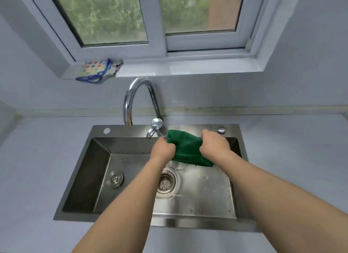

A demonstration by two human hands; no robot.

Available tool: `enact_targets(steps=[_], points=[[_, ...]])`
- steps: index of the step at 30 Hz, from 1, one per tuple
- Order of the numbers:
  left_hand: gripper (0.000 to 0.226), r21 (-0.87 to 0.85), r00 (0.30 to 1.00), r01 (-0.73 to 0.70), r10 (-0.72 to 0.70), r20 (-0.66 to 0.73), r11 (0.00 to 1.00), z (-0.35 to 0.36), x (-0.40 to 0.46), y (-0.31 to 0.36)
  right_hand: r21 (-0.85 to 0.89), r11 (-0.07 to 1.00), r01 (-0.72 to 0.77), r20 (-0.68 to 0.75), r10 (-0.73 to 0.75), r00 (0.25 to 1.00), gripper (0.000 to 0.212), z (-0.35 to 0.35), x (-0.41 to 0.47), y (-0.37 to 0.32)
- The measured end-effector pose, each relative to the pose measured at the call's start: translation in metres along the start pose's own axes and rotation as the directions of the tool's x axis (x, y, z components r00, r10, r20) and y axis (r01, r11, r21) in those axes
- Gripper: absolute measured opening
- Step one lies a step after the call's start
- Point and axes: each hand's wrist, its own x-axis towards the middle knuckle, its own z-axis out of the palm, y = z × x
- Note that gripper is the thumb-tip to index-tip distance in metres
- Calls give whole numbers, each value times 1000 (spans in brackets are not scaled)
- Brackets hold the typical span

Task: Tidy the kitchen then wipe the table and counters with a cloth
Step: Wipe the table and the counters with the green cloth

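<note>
Green cloth was bunched between both hands over the right half of the steel sink, just below and beside the spout of the chrome faucet. The left hand gripped its left edge with curled fingers, and the right hand gripped its right edge the same way, so the fabric hung stretched between them with its lower hem above the basin floor. Whether water was running from the spout could not be told, though droplets lay on the basin floor around the drain strainer, so the cloth was probably being wetted or rinsed.

Judged from this, the tidying part looked largely done near the sink: the pale tabletop on either side carried nothing that showed, and the basin held no dishes. A patterned rag lay crumpled on the window sill, partly hanging over its front edge, and might yet want putting away. The wiping itself had apparently not begun, since the cloth was over the sink and not on any surface. Left to do, by my reading: wring the cloth out, then wipe the table, which was out of view, and the counters.
</note>
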Motion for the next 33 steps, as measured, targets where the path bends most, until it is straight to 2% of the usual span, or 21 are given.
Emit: enact_targets(steps=[5, 7, 9, 13, 17, 20, 22, 23, 25, 28, 30, 33], points=[[4, 50, 984, 179, -178, -16, 983, -28, 30, -22, 73, 994, 80, 251, -96, 963, 26, 21, 32, -34], [6, 55, 969, 248, -248, -14, 967, -33, 38, -32, 59, 992, 116, 301, -128, 945, 27, 30, 42, -43], [0, 43, 967, 253, -254, 30, 967, -29, 44, -32, 31, 994, 105, 324, -109, 940, 28, 31, 54, -42], [24, 53, 980, 189, -192, 59, 981, -9, 65, -5, -2, 999, 32, 277, -30, 960, 26, 17, 89, -19], [18, 136, 989, 146, -139, -54, 980, 1, 86, 40, 37, 999, 7, 161, -12, 987, 19, 1, 133, 0], [37, 364, 988, 58, -1, -153, 929, 14, 100, 57, -17, 999, 47, -14, -48, 999, 28, -4, 154, 9], [38, 504, 986, -61, 129, -102, 861, 28, 104, 59, -143, 984, 110, -100, -125, 987, 33, -1, 158, 13], [36, 530, 984, -126, 175, -44, 839, 36, 107, 58, -175, 974, 147, -85, -164, 983, 35, 4, 158, 16], [36, 584, 971, -236, 218, 102, 777, 47, 122, 51, -200, 952, 232, 53, -226, 973, 45, 23, 157, 25], [58, 681, 949, -301, 139, 283, 668, 46, 152, 33, -260, 920, 295, 273, -223, 936, 61, 50, 161, 41], [67, 723, 936, -328, 105, 335, 609, 45, 163, 25, -278, 913, 298, 302, -211, 929, 64, 59, 166, 49], [66, 745, 932, -358, 172, 318, 564, 51, 172, 25, -329, 883, 336, 294, -243, 925, 65, 58, 174, 59]])
